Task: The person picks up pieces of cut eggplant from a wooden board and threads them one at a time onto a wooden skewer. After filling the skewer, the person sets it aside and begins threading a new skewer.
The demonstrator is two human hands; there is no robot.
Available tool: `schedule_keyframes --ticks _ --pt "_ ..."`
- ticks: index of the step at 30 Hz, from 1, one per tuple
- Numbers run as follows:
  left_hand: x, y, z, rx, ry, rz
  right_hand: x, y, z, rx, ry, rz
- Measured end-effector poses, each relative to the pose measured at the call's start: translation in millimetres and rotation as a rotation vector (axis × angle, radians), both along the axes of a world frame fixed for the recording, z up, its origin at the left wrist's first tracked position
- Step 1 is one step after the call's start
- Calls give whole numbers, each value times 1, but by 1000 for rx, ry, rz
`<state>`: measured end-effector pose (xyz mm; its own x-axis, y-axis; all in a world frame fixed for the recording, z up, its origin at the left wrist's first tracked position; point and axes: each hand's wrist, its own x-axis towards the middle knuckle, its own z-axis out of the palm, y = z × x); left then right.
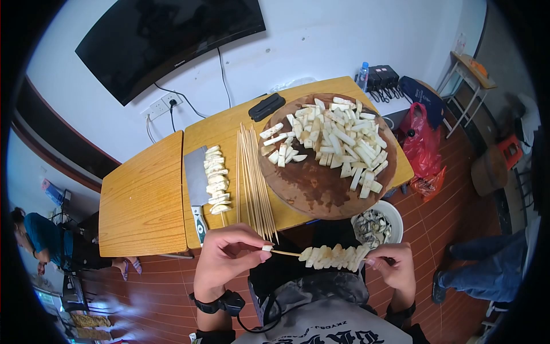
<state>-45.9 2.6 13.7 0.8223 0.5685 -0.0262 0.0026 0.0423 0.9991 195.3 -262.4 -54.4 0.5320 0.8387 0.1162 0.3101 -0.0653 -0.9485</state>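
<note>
My left hand [238, 255] is closed in a pinch on a small pale vegetable piece [267, 248] at the left end of a wooden skewer [286, 253]. Several pale vegetable slices [332, 257], possibly peeled eggplant, are threaded on its right half. At the other end, my right hand [394, 265] grips the skewer beside the last slice. A filled skewer [216, 180] lies across the blade of a cleaver [196, 175]. To its right rests a bundle of bare skewers [254, 178]. Cut vegetable strips [338, 135] are heaped on the round wooden board [312, 192].
The board and tools sit on a wooden table [143, 195]. A black case [267, 106] lies behind. Below the table's right side stands a white bucket [395, 221] of dark and pale scraps. Red bags [421, 143] hang farther right. Other people [487, 269] are at both sides.
</note>
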Motion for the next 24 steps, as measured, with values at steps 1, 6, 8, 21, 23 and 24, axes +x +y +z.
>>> schedule_keyframes --ticks 1,6,8,21,23,24 --pt "1 -1 0 -7 -2 2 0 0 0 -1 -1 -2" --pt "1 -1 1 7 12 -13 2 -1 2 -33 24 4" --pt "1 0 -3 34 -7 -26 3 -3 0 -39 15 4" --pt "6 1 -6 -16 -49 -96 8 -7 0 -25 -28 14" --pt "6 3 -7 11 -17 -113 8 -8 0 -17 -43 10" --pt "6 2 -8 -5 -24 -108 8 -8 -1 -13 -47 4"
